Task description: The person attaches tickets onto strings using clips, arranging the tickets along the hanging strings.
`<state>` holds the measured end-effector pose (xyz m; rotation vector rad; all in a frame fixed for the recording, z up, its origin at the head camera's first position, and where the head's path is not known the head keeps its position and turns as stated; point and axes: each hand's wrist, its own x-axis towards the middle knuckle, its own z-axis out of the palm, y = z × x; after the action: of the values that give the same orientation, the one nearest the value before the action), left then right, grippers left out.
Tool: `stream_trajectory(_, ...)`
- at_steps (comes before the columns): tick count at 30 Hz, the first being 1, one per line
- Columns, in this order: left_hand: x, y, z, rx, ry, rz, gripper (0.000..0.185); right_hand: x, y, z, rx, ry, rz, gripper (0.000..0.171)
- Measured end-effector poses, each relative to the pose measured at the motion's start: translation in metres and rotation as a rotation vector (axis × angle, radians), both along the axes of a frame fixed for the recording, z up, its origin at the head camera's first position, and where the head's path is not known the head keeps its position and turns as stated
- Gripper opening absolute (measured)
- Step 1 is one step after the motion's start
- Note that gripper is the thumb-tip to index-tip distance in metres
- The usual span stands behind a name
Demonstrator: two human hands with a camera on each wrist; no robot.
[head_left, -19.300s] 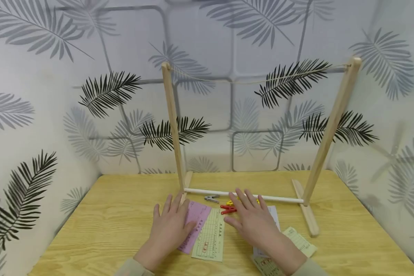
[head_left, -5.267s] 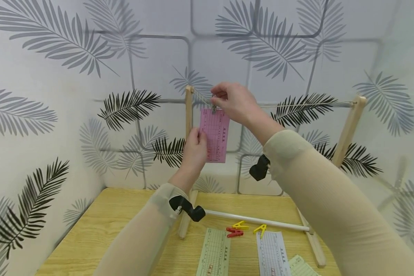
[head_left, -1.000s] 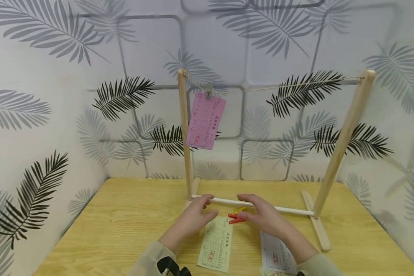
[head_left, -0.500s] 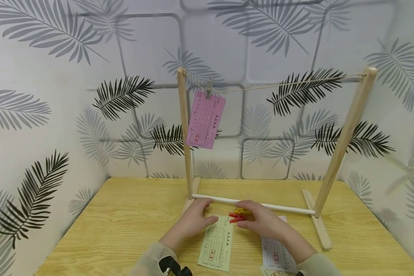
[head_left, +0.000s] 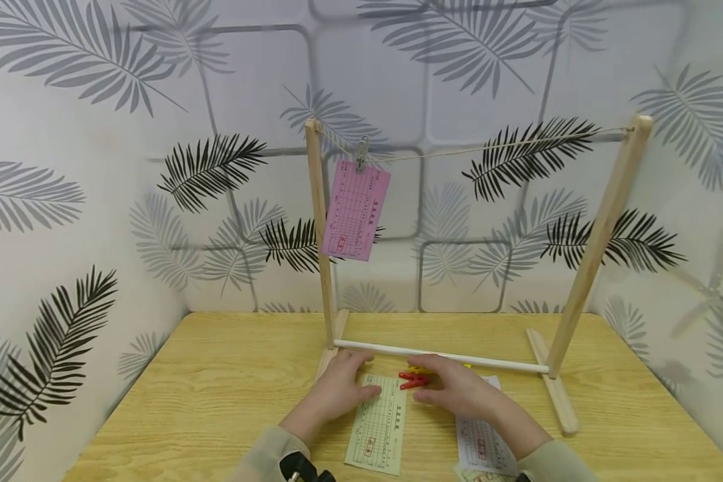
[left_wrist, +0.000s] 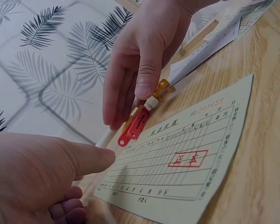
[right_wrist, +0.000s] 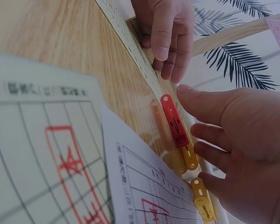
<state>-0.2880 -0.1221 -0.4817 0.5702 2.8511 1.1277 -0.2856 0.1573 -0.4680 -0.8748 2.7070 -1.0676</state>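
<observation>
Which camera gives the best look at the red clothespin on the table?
The right wrist view: the red clothespin lies close and whole beside the right hand. The left wrist view shows it partly under that hand's fingers. The head view shows it small and far off.

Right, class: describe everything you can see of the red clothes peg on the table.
The red clothes peg is small, looks like glossy plastic, and has a hole at one end and a slot along its flat arm. It lies flat and closed on the wooden table, just in front of the rack's white rail, between the pale green slip and a yellow peg it lies against. The right hand has its fingertips at it; whether they grip it is unclear.
</observation>
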Motion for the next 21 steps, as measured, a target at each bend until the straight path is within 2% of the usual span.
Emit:
stream_trajectory(7,0.001,0.000,0.000,-0.013,0.001,-0.006,0.063,0.001,0.001,0.002,-0.002,-0.021,-0.032,0.062)
stream_trajectory(14,0.000,0.002,-0.004,-0.058,0.035,-0.005,0.059,0.002,0.006,0.005,-0.001,-0.019,-0.109,0.058)
stream_trajectory(21,0.001,0.002,-0.002,-0.087,0.050,-0.027,0.051,0.003,0.011,0.007,0.009,-0.047,-0.106,0.057)
